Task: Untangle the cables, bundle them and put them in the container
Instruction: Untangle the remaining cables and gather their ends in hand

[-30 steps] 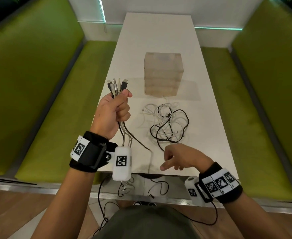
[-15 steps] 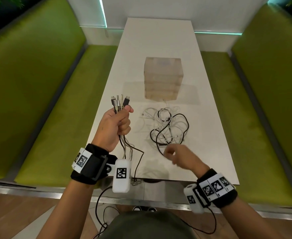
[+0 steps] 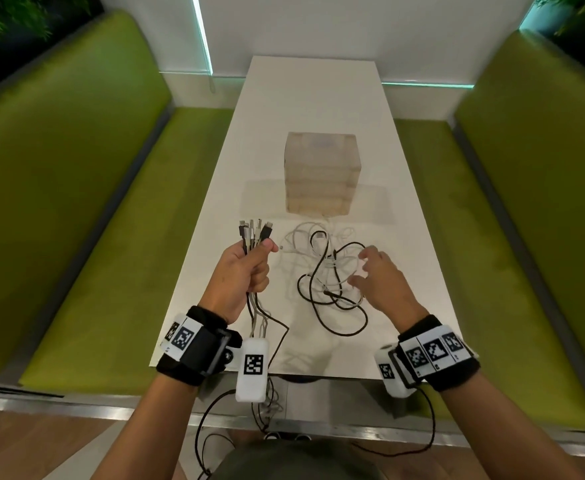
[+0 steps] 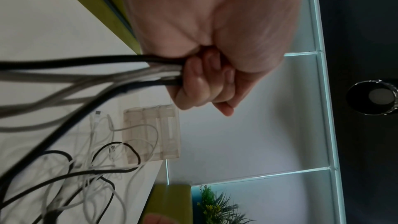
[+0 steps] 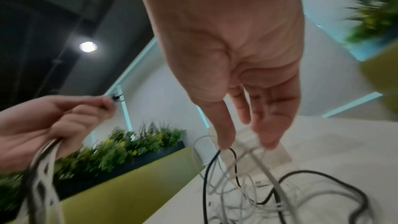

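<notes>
My left hand (image 3: 246, 271) grips a bunch of black and white cables (image 3: 254, 233) upright, plug ends sticking up above the fist; their tails hang off the table's near edge. The left wrist view shows the fingers (image 4: 200, 89) curled round those cables (image 4: 107, 74). A tangle of black and white cables (image 3: 329, 271) lies on the white table (image 3: 312, 98). My right hand (image 3: 377, 275) hovers over the tangle's right side, fingers spread and holding nothing; in the right wrist view the fingertips (image 5: 226, 142) hang just above the tangle (image 5: 258, 193). A translucent container (image 3: 321, 173) stands behind the tangle.
Green benches (image 3: 76, 202) run along both sides of the narrow table. Thin black leads from the wrist cameras dangle below the near edge (image 3: 215, 410). Plants (image 5: 129, 144) stand behind the benches.
My right hand has moved forward from the near table edge to over the tangle and spread its fingers. The left hand still holds its bunch upright, and more of the room's far end shows.
</notes>
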Motion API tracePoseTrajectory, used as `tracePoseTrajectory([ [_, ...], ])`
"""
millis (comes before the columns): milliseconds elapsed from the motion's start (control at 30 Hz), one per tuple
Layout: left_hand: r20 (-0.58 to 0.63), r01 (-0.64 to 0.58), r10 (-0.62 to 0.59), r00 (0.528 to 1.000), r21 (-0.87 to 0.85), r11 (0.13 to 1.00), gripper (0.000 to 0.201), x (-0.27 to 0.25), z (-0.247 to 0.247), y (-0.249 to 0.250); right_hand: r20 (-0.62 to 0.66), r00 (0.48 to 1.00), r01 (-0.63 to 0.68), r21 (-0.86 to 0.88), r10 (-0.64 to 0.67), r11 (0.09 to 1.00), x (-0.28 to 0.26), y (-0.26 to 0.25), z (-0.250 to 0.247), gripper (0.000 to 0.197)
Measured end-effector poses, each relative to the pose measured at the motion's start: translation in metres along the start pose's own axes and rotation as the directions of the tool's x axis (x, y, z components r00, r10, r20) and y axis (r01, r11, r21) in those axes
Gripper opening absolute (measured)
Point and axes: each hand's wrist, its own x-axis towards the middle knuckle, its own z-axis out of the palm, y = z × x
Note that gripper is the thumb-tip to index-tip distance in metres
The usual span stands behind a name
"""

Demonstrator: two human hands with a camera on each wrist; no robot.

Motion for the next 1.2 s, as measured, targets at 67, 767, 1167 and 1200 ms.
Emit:
tracePoseTrajectory([
  [67, 0.004, 0.008, -0.008, 1.000, -0.002, 1.000, 0.021, 0.001, 0.002, -0.002, -0.038, 0.990, 0.130, -0.063, -0.133, 0.989, -0.004, -0.009, 0.002, 0.028],
  [767, 0.010, 0.005, -0.005, 1.000, -0.014, 1.000, 0.021, -0.001, -0.005, -0.005, 0.157, 0.987, 0.032, -0.001, -0.032, 0.999, 0.025, 0.002, 0.075, 0.021],
  [1167, -0.005, 0.029, -0.028, 1.000, 0.050, 0.998, 0.020, 0.006, 0.000, -0.008, 0.073, 0.997, -0.032, 0.612, -0.016, 0.790, 0.031, -0.030, -0.010, 0.018],
  [1200, -0.008, 0.034, -0.034, 0.999, 0.061, 0.998, 0.019, 0.009, 0.003, -0.011, 0.075, 0.997, -0.035, 0.666, -0.021, 0.745, 0.026, -0.034, -0.017, 0.018],
])
